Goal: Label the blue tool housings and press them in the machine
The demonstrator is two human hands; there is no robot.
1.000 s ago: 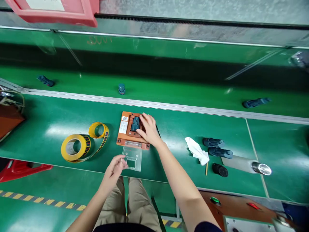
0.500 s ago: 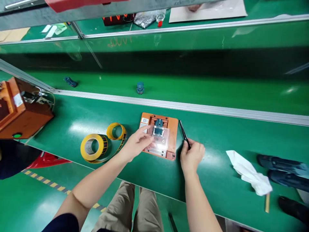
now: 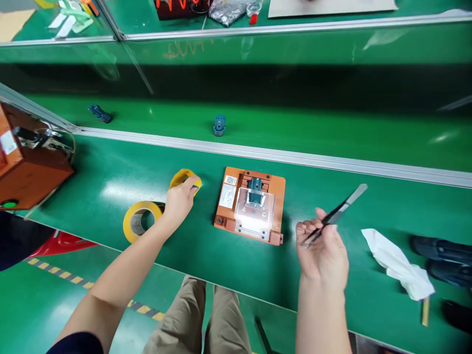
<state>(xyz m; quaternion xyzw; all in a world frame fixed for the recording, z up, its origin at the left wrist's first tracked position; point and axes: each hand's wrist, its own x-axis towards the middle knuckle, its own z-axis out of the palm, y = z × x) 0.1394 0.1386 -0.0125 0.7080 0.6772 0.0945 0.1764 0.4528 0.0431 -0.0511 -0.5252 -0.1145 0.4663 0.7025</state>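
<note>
Block (image 3: 277,196) holds part (image 3: 255,184) in its hollow, flap (image 3: 254,219) down over part's near end: setting-in looks done. Tape work seems left to do. Left of block, left hand (image 3: 179,202) touches tape loop (image 3: 180,175); can't tell if pinching. Right of block, right hand (image 3: 324,253), well apart, grips tweezers (image 3: 344,205).

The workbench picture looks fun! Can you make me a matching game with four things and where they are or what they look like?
1. tweezers
2. clear cover
3. tissue
4. larger roll

A. lying over the orange block
B. yellow and ring-shaped
C. in the right hand
D. white, lying on the green table

Right pairs: 1-C, 2-A, 3-D, 4-B
</note>
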